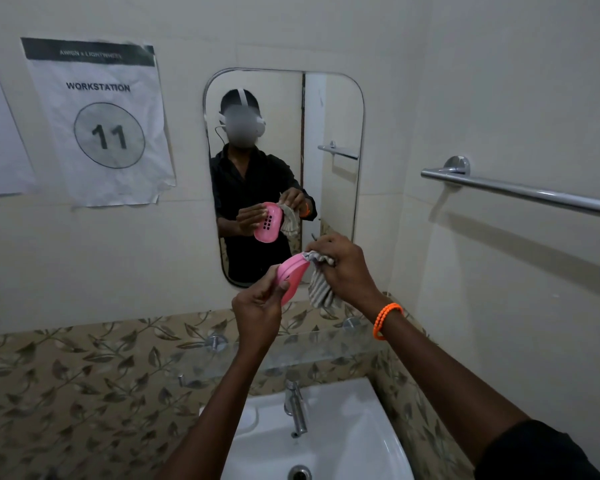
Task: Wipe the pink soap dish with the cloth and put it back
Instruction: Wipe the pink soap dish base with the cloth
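a: pink soap dish, plastic, held up in front of the mirror, tilted on edge, above the sink. not on any shelf.

b: progress?

a: mid-wipe, i'd judge. striped cloth is bunched against the dish's upper right end, touching it. dish is lifted and being wiped; putting it back is not yet done.

b: hands?

a: left hand grips the dish's lower left end, fingers curled round the edge. right hand is closed on the cloth, pinching it at the top, the rest hanging below. orange bracelet on that wrist.

b: dish relative to hands?

a: between them, left hand below-left, right hand just beside it at upper right.

b: where does it go back?

a: probably the glass shelf under the hands, can't tell for sure. tap below that.
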